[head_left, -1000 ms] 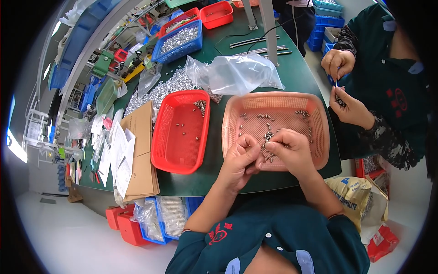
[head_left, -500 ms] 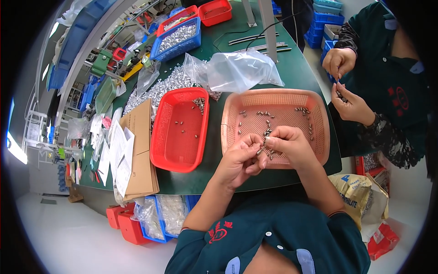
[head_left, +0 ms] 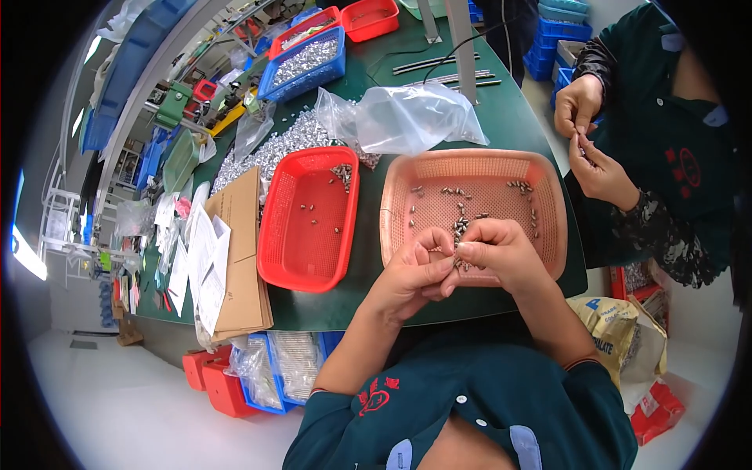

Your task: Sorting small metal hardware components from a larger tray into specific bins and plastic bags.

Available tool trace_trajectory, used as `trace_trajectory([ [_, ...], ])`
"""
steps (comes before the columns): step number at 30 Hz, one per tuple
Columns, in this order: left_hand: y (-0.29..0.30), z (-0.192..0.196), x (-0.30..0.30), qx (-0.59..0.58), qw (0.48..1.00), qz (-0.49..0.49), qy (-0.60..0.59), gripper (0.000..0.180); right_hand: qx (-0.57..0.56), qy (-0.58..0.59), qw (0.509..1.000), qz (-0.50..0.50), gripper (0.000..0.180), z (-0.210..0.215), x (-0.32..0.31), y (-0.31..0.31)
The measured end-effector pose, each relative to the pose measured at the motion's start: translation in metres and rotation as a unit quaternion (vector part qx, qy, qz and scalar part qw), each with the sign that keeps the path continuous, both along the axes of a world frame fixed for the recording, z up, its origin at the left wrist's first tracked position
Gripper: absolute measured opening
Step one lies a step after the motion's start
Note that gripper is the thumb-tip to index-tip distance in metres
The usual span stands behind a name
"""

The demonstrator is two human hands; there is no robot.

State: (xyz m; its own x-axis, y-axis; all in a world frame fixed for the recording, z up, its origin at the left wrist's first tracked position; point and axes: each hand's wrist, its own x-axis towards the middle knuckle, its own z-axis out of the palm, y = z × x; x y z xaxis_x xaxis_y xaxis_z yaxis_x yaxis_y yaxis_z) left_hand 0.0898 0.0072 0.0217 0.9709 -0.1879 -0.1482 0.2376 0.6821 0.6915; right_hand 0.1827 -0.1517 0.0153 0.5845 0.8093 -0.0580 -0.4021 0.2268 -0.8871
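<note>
Pale pink plastic is forming the perforated basket [head_left: 393, 205] standing toward the right of the green surface [head_left: 337, 309], and small metal pieces [head_left: 460, 225] are lying scattered inside it. Over its near side, the person's left hand [head_left: 425, 270] and right hand [head_left: 501, 249] are meeting, fingertips curling in close together; I cannot tell whether either is gripping a piece. To their left, a red basket [head_left: 301, 254] is holding more pieces, mostly in its far right corner. Farther off, a clear bag [head_left: 415, 117] is lying crumpled.
</note>
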Motion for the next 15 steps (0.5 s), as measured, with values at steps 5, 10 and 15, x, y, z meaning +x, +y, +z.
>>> trace_trajectory([
  [5,0.004,0.001,0.006,-0.005,0.999,-0.04,0.023,0.011,-0.031,-0.059,0.995,-0.069,0.005,0.0,0.01,-0.004],
  [10,0.013,0.004,-0.005,-0.042,0.997,0.045,0.051,0.016,-0.042,-0.076,0.982,-0.169,0.008,0.011,0.018,-0.006],
  [15,0.067,0.007,-0.007,0.147,0.93,0.336,0.03,0.013,-0.061,-0.065,0.981,-0.173,0.006,-0.001,-0.001,-0.003],
])
